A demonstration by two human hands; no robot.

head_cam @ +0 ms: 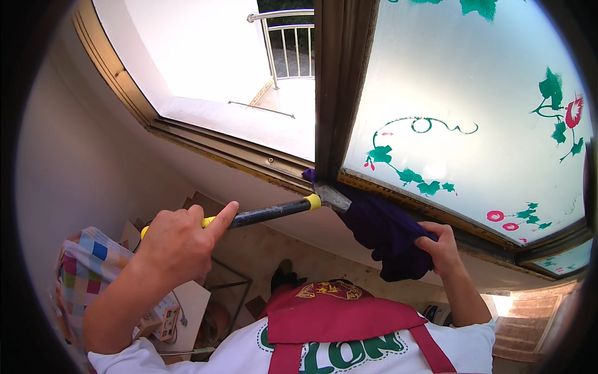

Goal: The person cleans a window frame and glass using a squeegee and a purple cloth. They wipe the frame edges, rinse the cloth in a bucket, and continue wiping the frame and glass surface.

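My left hand (180, 240) grips a hammer (275, 211) with a black shaft and yellow bands, its index finger stretched along the shaft. The hammer's metal head (332, 197) lies against a dark purple cloth (387, 238) at the lower corner of a sliding window sash (343, 93). My right hand (439, 245) pinches the cloth's right end between thumb and fingers. The cloth runs along the sash's bottom edge, and a small bit of it shows left of the corner, over the window track (271, 161). Green vines and red flowers decorate the frosted pane (439, 84).
Beyond the window opening stands a metal railing (292, 51), with a thin rod (261, 109) on the ledge. At lower left are a checked cloth (88, 262), a small table (194, 304) with a boxy device (167, 322), and a metal frame (240, 290). A wooden panel (532, 322) is at lower right.
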